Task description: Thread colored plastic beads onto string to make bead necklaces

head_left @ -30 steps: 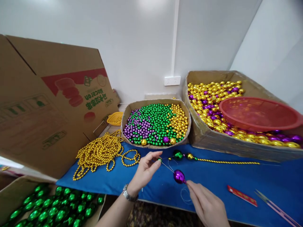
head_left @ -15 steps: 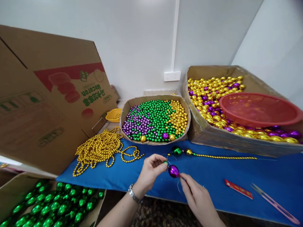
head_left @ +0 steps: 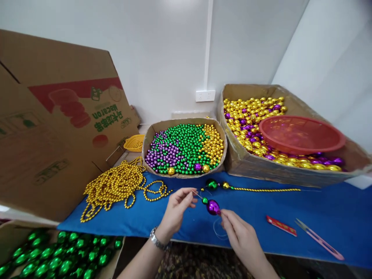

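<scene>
My left hand pinches the end of a thin needle or wire over the blue cloth. A small green bead and a large purple oval bead sit on that wire. My right hand pinches the wire just behind the purple bead. A clear thread loops below it. Beyond my hands lies a strand with a large green bead, a gold bead and a line of small gold beads.
A cardboard tray holds small green, purple and gold beads. A bigger box holds large gold and purple beads and a red basin. A gold bead pile, green beads, snips and a red strip lie around.
The small green bead has slid down the wire against the purple bead. My left hand has drawn back along the wire, and my hands have come closer together.
</scene>
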{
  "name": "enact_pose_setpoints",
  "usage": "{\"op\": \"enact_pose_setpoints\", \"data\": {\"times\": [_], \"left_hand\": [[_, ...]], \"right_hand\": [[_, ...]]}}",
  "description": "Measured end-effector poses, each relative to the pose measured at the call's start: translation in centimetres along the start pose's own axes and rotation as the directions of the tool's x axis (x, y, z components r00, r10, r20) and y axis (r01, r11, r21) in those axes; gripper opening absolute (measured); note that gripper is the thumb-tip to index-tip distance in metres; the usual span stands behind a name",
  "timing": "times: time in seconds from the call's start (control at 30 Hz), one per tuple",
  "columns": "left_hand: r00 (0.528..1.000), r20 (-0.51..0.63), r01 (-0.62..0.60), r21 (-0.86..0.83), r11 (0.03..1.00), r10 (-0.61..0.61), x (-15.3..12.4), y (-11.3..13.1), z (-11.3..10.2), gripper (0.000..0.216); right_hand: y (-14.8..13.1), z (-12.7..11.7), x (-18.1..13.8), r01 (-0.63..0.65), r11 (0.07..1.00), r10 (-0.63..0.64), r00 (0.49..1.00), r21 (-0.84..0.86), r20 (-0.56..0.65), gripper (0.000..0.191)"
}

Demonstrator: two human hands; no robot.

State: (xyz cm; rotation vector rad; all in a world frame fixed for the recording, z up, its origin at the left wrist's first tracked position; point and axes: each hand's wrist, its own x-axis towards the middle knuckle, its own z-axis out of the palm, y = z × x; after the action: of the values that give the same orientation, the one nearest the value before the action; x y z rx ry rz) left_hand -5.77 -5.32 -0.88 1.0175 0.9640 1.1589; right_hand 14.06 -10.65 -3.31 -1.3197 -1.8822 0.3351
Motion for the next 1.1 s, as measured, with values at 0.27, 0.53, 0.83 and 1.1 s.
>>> {"op": "enact_pose_setpoints", "data": {"times": [0.27, 0.53, 0.83, 1.1], "left_hand": [[0.995, 0.096, 0.027, 0.048, 0.998, -0.031, -0.6, -0.9, 0.1, 0.032], [0.994, 0.106, 0.014, 0.064, 0.998, -0.021, -0.6, -1.2, 0.2, 0.033], [0.993, 0.114, 0.024, 0.064, 0.998, -0.031, -0.6, -1.8, 0.2, 0.032], [0.995, 0.084, 0.044, 0.041, 0.998, -0.047, -0.5, -1.4, 0.7, 0.036]], "right_hand": [[-0.2, 0.9, -0.5, 0.01, 1.0, -0.011, 1.0, 0.022, 0.022, 0.024], [-0.1, 1.2, -0.8, 0.007, 1.0, -0.007, 0.999, 0.007, 0.041, 0.027], [-0.4, 1.6, -0.6, 0.011, 0.999, -0.012, 1.0, 0.031, 0.024, 0.026], [-0.4, 1.5, -0.6, -0.061, 0.991, 0.055, 0.997, 0.119, 0.057, 0.025]]}}
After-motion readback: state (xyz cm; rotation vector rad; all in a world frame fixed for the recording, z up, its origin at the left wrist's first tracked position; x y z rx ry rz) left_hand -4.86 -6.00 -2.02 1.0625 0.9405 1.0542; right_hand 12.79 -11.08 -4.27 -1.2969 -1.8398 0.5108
